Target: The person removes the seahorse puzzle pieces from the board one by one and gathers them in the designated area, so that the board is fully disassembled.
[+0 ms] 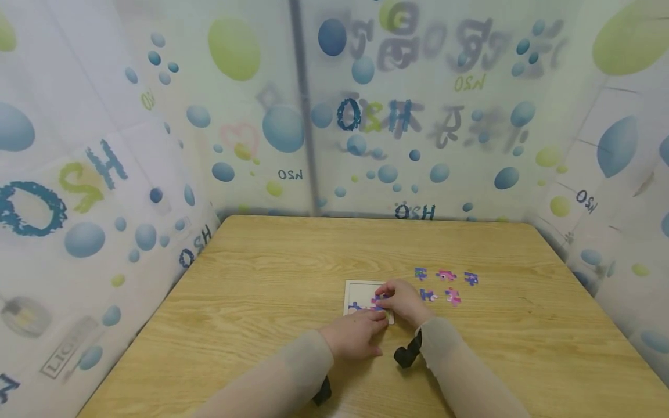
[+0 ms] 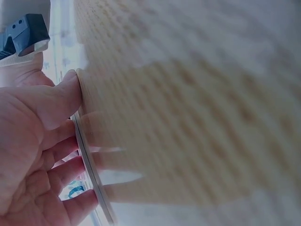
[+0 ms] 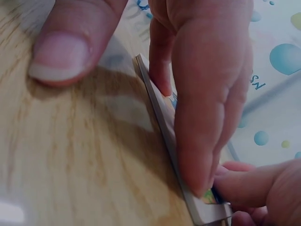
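Note:
A pale square puzzle tray (image 1: 366,282) lies on the table, with purple and pink puzzle pieces (image 1: 354,306) along its near part. My left hand (image 1: 355,334) rests its outstretched fingers across the tray's near edge, its thumb on the tabletop. In the left wrist view, the fingers of the left hand (image 2: 33,155) lie over the tray's edge (image 2: 89,162). At the tray's right side my right hand (image 1: 405,302) pinches a pink and purple puzzle piece (image 1: 375,301) between thumb and forefinger. The right wrist view shows the right hand (image 3: 268,190) beside the left fingers, which partly hide the piece.
Several loose puzzle pieces (image 1: 446,275) lie in two rows on the wooden table (image 1: 261,273), right of the tray. A black wrist camera (image 1: 407,353) sits at the right cuff. Curtains (image 1: 360,157) printed with bubbles stand behind and beside the table.

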Tool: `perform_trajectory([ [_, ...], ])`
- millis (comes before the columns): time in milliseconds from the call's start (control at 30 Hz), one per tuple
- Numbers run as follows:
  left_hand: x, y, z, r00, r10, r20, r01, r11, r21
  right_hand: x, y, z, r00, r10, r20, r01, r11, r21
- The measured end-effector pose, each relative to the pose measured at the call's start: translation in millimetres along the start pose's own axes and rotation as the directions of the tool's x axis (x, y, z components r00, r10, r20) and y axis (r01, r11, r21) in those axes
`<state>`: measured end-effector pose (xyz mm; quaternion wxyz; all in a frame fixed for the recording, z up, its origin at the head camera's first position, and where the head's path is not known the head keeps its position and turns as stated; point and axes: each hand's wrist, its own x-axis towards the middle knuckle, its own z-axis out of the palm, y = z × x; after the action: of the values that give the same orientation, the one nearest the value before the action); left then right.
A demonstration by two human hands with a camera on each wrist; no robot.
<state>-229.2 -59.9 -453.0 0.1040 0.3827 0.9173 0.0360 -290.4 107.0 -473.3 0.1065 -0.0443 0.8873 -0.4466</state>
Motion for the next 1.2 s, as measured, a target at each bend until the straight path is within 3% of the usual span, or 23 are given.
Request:
perform_trajectory([
  [667, -0.4, 1.0, -1.4, 1.0, -0.001, 0.01, 0.001, 1.0, 0.012, 2, 7, -1, 1.0, 0.013, 0.018, -0.014, 0.996, 0.088],
  [1200, -0.9, 0.4, -0.5, 0.999, -0.022, 0.027, 0.023, 1.0, -0.014, 6, 5, -11, 0.992, 0.107, 0.067, -0.116, 0.984, 0.137],
])
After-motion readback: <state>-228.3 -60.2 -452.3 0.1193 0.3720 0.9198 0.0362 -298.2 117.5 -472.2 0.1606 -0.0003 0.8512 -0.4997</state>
